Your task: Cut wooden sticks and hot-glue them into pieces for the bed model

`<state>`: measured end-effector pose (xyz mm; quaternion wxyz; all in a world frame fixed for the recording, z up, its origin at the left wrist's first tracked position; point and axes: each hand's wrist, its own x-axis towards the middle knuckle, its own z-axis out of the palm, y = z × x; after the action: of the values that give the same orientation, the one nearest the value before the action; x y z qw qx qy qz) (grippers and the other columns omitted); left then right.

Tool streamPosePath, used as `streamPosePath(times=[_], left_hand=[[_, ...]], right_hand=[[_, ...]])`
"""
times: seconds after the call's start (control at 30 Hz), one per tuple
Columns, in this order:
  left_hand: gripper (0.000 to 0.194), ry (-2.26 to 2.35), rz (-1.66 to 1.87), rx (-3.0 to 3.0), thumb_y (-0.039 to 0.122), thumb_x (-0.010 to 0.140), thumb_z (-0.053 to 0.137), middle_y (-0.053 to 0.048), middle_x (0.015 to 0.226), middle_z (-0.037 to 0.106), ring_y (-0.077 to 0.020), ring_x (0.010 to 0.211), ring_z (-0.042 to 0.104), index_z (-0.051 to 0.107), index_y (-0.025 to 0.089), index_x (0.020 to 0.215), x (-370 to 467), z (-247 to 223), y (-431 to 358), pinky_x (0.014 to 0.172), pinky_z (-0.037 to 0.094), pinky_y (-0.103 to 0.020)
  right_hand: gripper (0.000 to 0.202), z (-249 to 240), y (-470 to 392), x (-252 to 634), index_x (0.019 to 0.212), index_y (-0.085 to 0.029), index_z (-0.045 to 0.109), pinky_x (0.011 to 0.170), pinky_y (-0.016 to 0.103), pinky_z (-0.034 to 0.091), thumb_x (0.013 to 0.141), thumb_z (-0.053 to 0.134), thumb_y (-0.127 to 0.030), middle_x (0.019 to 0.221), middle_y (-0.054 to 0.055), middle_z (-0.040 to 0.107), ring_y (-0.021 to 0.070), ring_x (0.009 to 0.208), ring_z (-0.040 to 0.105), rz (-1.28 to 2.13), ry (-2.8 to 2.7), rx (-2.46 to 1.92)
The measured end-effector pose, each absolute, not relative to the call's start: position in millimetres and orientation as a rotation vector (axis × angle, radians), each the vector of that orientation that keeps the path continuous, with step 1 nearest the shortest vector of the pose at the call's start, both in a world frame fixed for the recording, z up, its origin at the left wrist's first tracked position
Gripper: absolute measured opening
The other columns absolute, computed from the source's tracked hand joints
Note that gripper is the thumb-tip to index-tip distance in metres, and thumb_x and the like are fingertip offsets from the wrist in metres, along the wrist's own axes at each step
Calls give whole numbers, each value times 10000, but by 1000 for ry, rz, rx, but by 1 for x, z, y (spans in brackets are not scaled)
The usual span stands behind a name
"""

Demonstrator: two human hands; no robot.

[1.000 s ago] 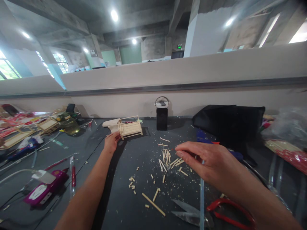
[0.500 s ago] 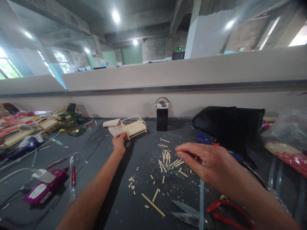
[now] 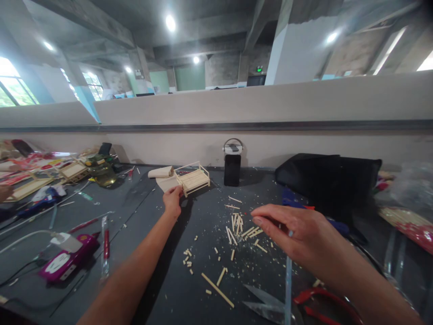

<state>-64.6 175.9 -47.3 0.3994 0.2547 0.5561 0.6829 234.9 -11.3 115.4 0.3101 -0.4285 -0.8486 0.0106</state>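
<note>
My left hand (image 3: 173,200) pinches the near left corner of a small wooden model bench (image 3: 194,180), built of thin sticks with a slatted top and raised rails. The bench stands on the dark tabletop beside a roll of tan paper (image 3: 161,172). My right hand (image 3: 291,225) hovers over the table with thumb and fingertips closed together; anything between them is too small or hidden to make out. Short wooden sticks (image 3: 237,222) lie just left of it. Below it runs a translucent glue stick (image 3: 288,289), and a blue tool (image 3: 293,197) is partly hidden behind it.
Red-handled scissors (image 3: 267,303) lie at the front, near cut stick pieces (image 3: 218,290). A black phone-like device (image 3: 232,170) stands by the partition. To the left are a purple power strip (image 3: 64,262) and a co-worker's hand (image 3: 4,192). A black bag (image 3: 324,180) sits right.
The whole view has shifted slightly to the left, so things appear a little further right. Both my hands keep nearly the same pose. A co-worker's hand shows more at the left edge.
</note>
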Motion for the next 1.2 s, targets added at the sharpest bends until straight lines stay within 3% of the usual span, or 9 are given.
streamPosePath(times=[0.3,0.4,0.5,0.6,0.73,0.87,0.97,1.2], left_hand=[[325,1433,1859,593,314,909,572,-100,1178,604,-220,975,623,567,152,1190,-84,-35,175,807,545,-421],[208,1403,1971,607,291,865,621,-44,937,659,-156,780,631,636,131,997,-92,-23,173,703,535,-325],[126,1321,2062,704,254,703,708,28,657,608,-100,596,562,648,146,723,-90,-6,169,629,472,-251],[152,1243,2054,876,282,621,720,13,644,611,-108,588,545,652,158,674,-77,10,164,627,452,-255],[134,1245,1865,1188,291,627,713,-2,625,624,-126,566,534,699,171,685,-49,17,152,607,429,-262],[19,1321,1545,1550,171,582,727,-12,558,635,-146,536,525,710,179,583,-26,3,142,559,389,-261],[88,1364,1331,1757,105,562,714,-11,551,647,-151,536,531,700,190,544,-20,-13,141,577,393,-263],[107,1491,1067,2013,125,665,633,-17,679,702,-172,643,592,717,192,661,-32,-33,148,678,439,-277]], right_hand=[[213,116,-13,239,927,-224,677,645,272,572,918,464,-222,870,11,776,175,741,735,29,-2223,-1137],[216,117,-13,239,916,-227,679,641,267,569,919,462,-220,865,7,775,172,737,733,38,-2216,-1143],[204,118,-14,239,920,-226,677,662,263,566,923,473,-223,875,-1,774,170,760,733,53,-2216,-1149],[191,118,-14,239,936,-224,673,692,267,562,927,483,-227,898,-2,772,171,787,731,70,-2211,-1161],[184,117,-14,240,945,-220,669,712,282,556,930,486,-218,912,-2,770,176,809,727,92,-2208,-1163],[186,118,-15,240,958,-211,671,726,286,553,930,487,-207,926,4,769,179,827,727,86,-2208,-1155],[187,119,-15,240,956,-209,676,721,279,551,928,491,-210,924,3,769,175,819,726,82,-2209,-1157],[182,117,-13,241,943,-213,688,723,267,558,920,508,-224,917,-6,772,173,820,731,44,-2205,-1172]])
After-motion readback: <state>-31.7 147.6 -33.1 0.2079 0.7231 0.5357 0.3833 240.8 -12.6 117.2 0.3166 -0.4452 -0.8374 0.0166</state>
